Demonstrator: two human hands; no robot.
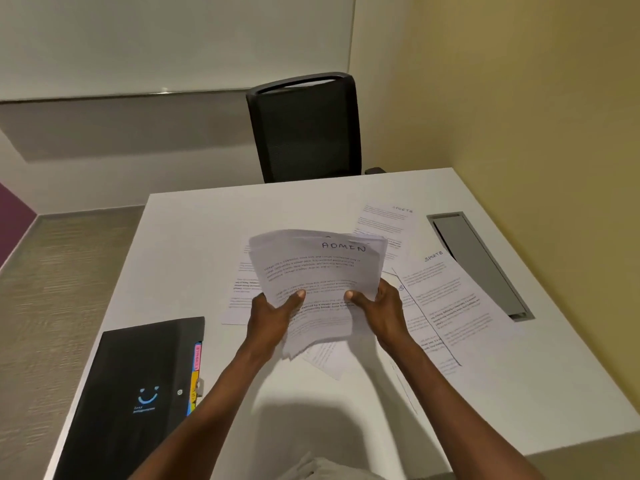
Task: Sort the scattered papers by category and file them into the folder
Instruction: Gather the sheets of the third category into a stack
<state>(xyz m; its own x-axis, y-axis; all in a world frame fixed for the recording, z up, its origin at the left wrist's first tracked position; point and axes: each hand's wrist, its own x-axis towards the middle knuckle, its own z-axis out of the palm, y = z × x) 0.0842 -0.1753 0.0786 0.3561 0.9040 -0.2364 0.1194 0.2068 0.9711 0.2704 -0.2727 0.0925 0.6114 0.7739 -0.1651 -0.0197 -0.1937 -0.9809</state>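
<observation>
Beside folder (138, 382) | loose sheets (446, 299) right | chair (304, 129) beyond table (207, 244)

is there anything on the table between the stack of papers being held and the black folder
Nothing visible does. Both hands, left hand and right hand, grip the stack above the table, and the stretch of tabletop toward the closed folder at the left is bare.

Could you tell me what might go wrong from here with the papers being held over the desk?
1. The stack gripped by the left hand and right hand is fanned and uneven; lower sheets might slip out.
2. Its top page reads ADMIN, while loose sheets on the table read SPORTS; categories could get mixed.
3. The black folder lies closed, so filing likely needs a free hand.
</observation>
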